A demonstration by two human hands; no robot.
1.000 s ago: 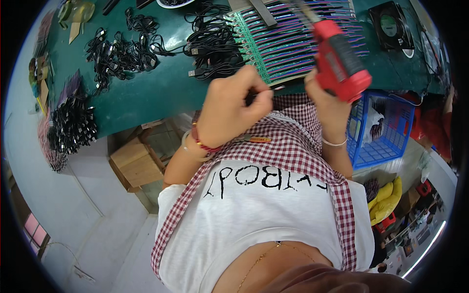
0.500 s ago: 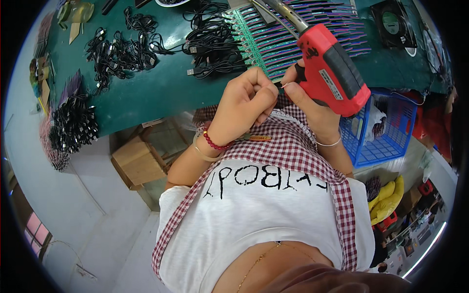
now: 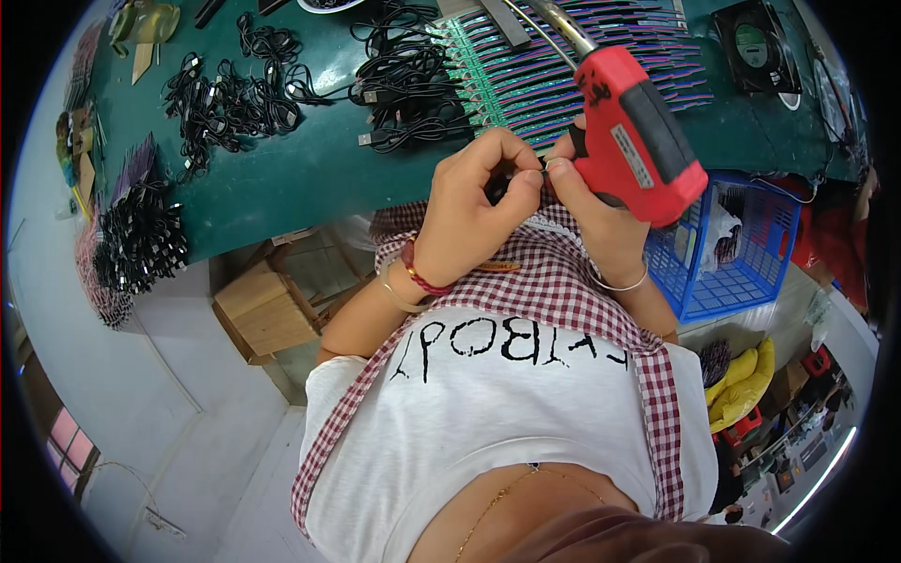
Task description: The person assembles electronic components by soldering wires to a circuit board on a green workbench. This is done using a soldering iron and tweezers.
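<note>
The left hand (image 3: 483,202) has its thumb and forefinger pressed together, meeting the right hand's fingertips just in front of the apron (image 3: 563,281); between the two sets of fingers shows a short piece of thin wire (image 3: 546,170), pinched at the tips and mostly hidden by them. Something dark sits inside the curl of the left fingers, too covered to make out. The right hand (image 3: 601,211) brings its thumb and forefinger in to that same spot while also holding a red soldering gun (image 3: 629,136), whose body leans above and to the right of the fingers, its metal barrel slanting away over the table (image 3: 282,192). Just beyond the fingertips lies a panel of green circuit boards (image 3: 477,80) with rows of coloured wires (image 3: 563,94) running to the right. Near the left fingers, a little beyond them, is a heap of black cables (image 3: 413,94) with metal plugs; farther left lie more coiled cables (image 3: 230,108). Well to the right of the fingers and beyond them rests a black fan-like device (image 3: 751,47), and below right stands a blue crate (image 3: 737,263).
</note>
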